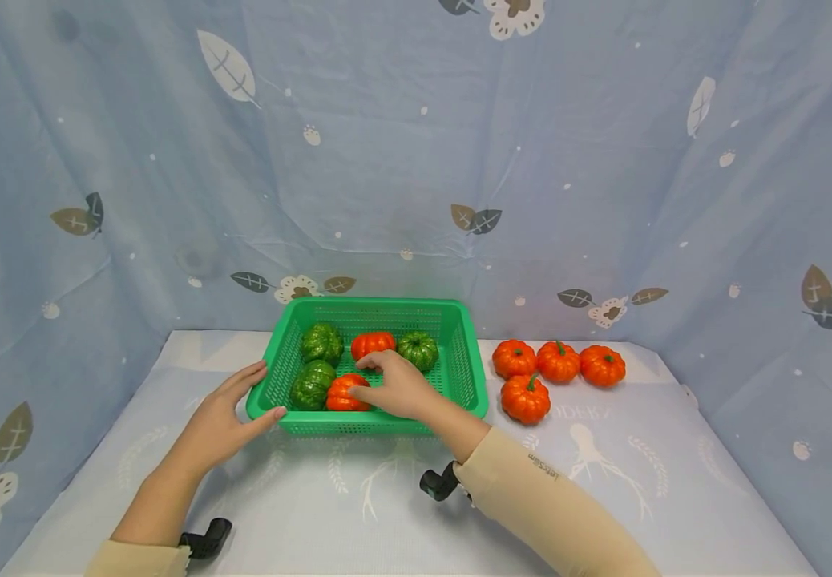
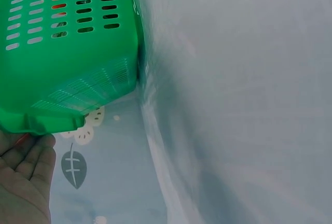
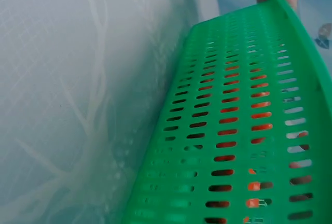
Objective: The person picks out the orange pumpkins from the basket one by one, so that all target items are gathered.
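The right hand (image 1: pixel 396 388) reaches over the near wall of the green basket (image 1: pixel 459 336), its grip curled around an orange pumpkin (image 1: pixel 342 393) that sits at the front of the basket, thumb on the near side and fingers over the top. The left hand (image 1: pixel 228 417) lies against the basket's near left corner with fingers straight and relaxed, its grip wide and holding nothing; the thumb touches the front rim while the fingers rest along the left wall, and the left wrist view shows the fingertips (image 2: pixel 36 149) just under the rim. Inside the basket, a green pumpkin (image 1: pixel 312 385) sits just left of the held one, touching it; behind them in a row stand another green pumpkin (image 1: pixel 322 343), a second orange one (image 1: pixel 373 344) and a third green one (image 1: pixel 418 349). To the right of the basket, four orange pumpkins (image 1: pixel 557 362) sit grouped on the counter (image 1: pixel 676 481), which is covered by a pale printed cloth. A blue curtain with leaf prints (image 1: pixel 416 160) hangs behind and at both sides.
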`<state>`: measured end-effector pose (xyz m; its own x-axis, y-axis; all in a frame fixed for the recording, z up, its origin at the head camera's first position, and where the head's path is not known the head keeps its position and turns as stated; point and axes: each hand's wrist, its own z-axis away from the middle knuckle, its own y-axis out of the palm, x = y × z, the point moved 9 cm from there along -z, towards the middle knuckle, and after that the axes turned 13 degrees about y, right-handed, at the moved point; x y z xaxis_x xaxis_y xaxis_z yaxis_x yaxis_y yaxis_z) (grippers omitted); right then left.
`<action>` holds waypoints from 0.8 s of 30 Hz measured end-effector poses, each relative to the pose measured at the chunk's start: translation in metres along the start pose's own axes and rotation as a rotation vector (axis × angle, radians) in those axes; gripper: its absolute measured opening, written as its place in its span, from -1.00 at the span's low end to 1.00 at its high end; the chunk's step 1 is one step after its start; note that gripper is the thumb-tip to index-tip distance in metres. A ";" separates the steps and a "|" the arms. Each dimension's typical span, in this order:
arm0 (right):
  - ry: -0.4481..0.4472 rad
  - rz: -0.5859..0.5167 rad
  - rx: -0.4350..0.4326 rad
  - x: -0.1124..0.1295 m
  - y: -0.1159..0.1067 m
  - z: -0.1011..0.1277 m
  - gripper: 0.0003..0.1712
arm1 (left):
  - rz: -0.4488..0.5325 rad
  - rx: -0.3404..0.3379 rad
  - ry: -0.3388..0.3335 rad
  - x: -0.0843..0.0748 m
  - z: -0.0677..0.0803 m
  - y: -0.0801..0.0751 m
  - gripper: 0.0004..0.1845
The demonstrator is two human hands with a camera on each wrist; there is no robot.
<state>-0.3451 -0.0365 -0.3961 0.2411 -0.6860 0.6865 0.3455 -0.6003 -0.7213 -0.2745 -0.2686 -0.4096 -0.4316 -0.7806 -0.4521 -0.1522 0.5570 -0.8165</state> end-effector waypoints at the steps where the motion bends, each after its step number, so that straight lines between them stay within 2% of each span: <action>1: 0.005 0.010 0.012 0.001 0.003 -0.002 -0.42 | -0.002 0.000 0.000 0.000 0.000 0.000 -0.09; 8: 0.036 0.078 0.038 0.003 0.012 -0.013 -0.39 | 0.002 -0.001 0.001 0.000 0.000 0.000 -0.07; 24: 0.132 0.092 0.154 -0.002 0.029 -0.030 -0.27 | -0.002 -0.003 -0.004 0.000 0.000 0.000 -0.08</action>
<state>-0.3629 -0.0649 -0.4210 0.1603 -0.7889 0.5932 0.4644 -0.4700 -0.7506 -0.2749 -0.2689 -0.4096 -0.4273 -0.7829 -0.4522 -0.1559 0.5565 -0.8161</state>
